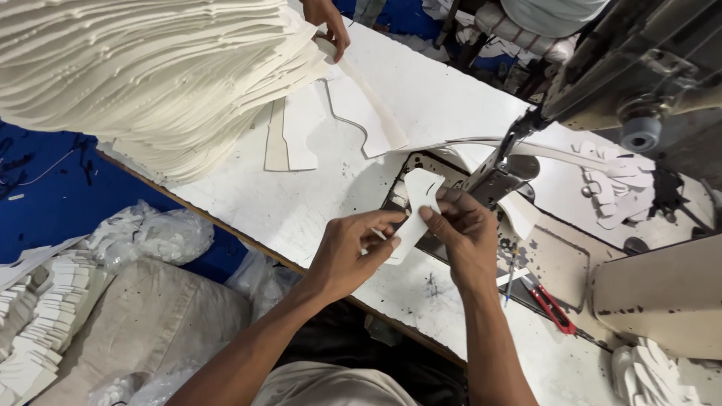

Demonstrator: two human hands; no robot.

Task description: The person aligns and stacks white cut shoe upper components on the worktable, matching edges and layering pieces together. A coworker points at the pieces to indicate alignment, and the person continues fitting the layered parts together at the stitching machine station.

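My left hand point(347, 252) and my right hand point(464, 229) together hold a small white cut piece of fabric point(418, 203) just in front of the sewing machine's presser foot point(492, 179). The left fingers pinch its lower edge, the right thumb and fingers press its right side. A long cream strip point(549, 153) runs from under the foot to the right. Beyond it the grey sewing machine head point(639, 68) overhangs the white table point(301, 203).
A tall stack of cream cut pieces point(150, 75) fills the upper left, with another person's hand point(329, 22) at its far edge. Loose white pieces point(301, 128) lie on the table. Red-handled snips point(553, 307) lie at the right. Stacked small pieces point(37, 316) and plastic bags point(158, 233) sit below left.
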